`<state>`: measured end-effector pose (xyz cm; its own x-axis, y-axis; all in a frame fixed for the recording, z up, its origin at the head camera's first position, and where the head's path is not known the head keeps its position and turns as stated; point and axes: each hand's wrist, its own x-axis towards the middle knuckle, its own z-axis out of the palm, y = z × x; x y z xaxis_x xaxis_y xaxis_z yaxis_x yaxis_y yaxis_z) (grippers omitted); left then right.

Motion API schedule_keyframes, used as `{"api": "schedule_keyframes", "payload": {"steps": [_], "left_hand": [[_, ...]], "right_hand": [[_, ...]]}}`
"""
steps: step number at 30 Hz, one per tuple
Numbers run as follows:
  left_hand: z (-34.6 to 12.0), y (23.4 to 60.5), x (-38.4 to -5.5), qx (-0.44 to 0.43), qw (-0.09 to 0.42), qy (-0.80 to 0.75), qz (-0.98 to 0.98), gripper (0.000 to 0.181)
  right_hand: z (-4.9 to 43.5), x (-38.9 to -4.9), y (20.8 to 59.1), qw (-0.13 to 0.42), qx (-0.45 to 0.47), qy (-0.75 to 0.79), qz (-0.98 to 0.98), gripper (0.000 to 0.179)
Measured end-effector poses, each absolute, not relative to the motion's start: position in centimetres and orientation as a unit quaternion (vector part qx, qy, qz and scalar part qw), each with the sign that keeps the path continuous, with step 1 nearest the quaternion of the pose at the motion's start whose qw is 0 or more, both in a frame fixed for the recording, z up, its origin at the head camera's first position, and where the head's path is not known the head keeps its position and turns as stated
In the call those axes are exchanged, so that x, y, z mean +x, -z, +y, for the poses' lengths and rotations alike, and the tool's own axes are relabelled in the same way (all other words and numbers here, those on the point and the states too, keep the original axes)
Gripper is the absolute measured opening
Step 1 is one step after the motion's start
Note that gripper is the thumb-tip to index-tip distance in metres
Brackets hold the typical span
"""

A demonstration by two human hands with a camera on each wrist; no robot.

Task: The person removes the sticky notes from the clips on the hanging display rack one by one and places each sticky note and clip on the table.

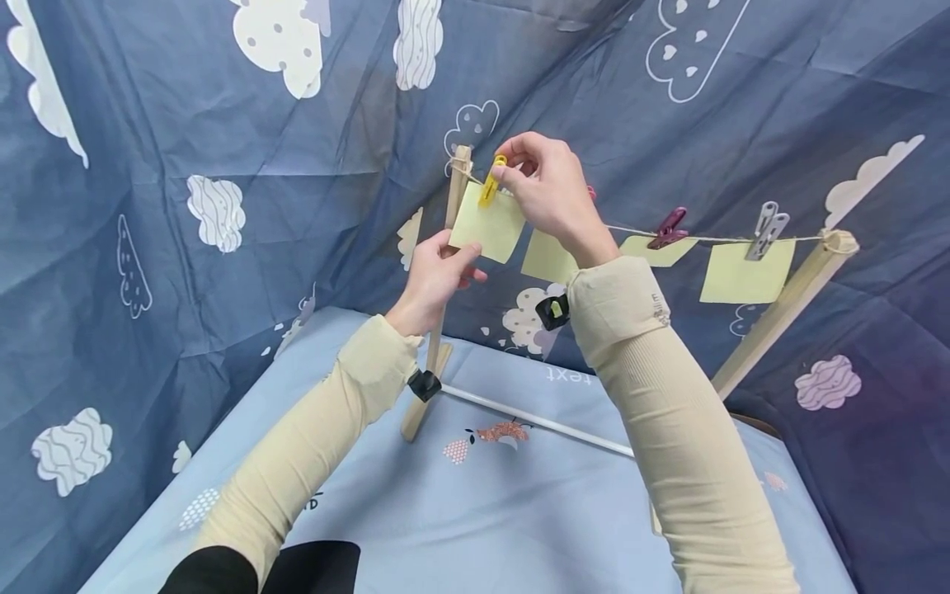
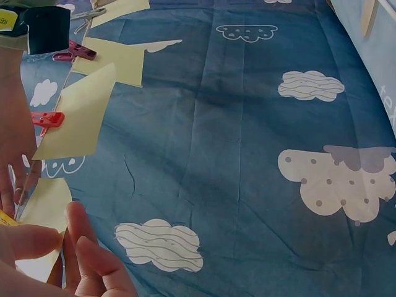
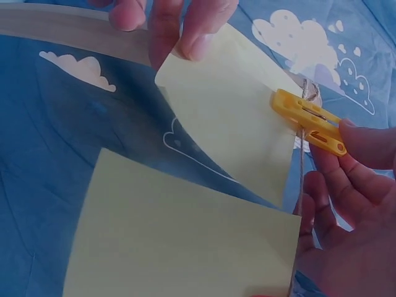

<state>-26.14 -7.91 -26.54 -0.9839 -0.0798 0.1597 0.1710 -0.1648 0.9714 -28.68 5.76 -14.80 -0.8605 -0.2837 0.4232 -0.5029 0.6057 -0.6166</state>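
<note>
My right hand [image 1: 545, 181] pinches a yellow clothespin [image 1: 489, 183] between thumb and fingers. In the right wrist view the clothespin [image 3: 309, 120] sits over the top edge of a pale yellow paper note [image 3: 226, 105], at the string [image 3: 301, 179]. My left hand [image 1: 438, 276] pinches the lower left corner of that same note [image 1: 488, 224] between thumb and fingers. A second yellow note [image 1: 547, 257] hangs just to the right, partly behind my right forearm; a red clothespin [image 2: 48, 119] holds it in the left wrist view.
Farther right, a maroon clothespin [image 1: 670, 229] and a grey clothespin [image 1: 767, 231] hold more notes on the string. Wooden posts [image 1: 458, 190] stand at both ends, with a white rod [image 1: 534, 421] low between them. Blue cloud-print fabric [image 1: 356, 165] hangs behind the light blue sheet [image 1: 475, 511].
</note>
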Motion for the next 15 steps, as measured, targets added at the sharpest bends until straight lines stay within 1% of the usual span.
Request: {"api": "schedule_keyframes", "payload": {"steps": [15], "left_hand": [[-7.91, 26.37, -25.96, -0.033, 0.085, 0.761, -0.642, 0.025]], "right_hand": [[5.70, -28.68, 15.25, 0.176, 0.219, -0.396, -0.874, 0.017]]}}
